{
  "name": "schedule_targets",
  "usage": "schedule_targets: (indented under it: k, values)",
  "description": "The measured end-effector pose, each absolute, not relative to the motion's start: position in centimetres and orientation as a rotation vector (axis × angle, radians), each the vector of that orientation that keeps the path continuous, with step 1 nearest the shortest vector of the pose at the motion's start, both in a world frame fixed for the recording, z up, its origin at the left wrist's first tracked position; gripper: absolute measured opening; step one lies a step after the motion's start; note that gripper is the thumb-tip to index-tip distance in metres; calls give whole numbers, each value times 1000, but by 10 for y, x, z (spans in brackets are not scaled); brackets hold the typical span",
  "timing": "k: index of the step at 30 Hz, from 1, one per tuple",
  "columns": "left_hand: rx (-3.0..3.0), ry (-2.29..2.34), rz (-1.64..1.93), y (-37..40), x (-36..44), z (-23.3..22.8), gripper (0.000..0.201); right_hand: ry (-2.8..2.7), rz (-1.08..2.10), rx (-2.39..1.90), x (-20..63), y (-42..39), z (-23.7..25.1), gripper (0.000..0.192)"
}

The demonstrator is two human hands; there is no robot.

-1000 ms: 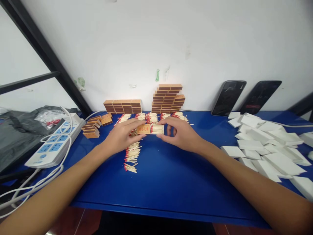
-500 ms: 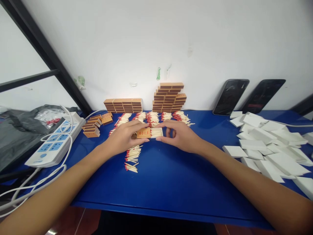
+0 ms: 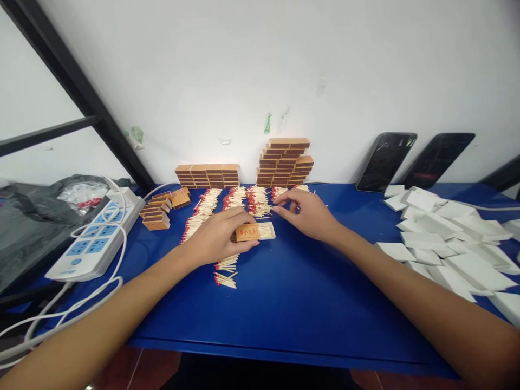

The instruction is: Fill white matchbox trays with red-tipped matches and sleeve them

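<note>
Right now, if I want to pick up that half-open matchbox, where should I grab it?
Probably by the brown sleeve of the matchbox, pinching its two long sides from above. It lies flat on the blue table, and its white tray sticks out to the right, full of matches. The left hand already holds that sleeve end; the right hand is off it.

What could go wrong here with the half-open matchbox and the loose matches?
1. The left hand holds the matchbox with its tray slid partway out; a tilt could spill the matches inside.
2. The right hand hovers over the loose match rows; a sweep may scatter them.
3. The stacked matchboxes behind look uneven and might topple if bumped.
</note>
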State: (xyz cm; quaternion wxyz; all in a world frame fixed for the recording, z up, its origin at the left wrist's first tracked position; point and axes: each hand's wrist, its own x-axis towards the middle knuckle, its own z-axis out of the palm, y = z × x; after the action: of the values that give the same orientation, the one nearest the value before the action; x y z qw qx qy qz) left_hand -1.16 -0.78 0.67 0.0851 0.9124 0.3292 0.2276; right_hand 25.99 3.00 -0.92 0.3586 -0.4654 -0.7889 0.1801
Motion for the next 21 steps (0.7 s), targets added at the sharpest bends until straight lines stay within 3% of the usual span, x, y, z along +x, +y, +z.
schedule_targets:
  k: [3,9,21]
  values:
    - [2758,962,712,-8,-11,5,28,-2111,340,-1259,258,48,-18,22]
    - [2850,934,766,-5,-13,3,29,-2195,381,-1261,249,60,-29,22]
    - [2853,991,745,0,-16,4,32,-2242,429,-1324,284,43,-5,18]
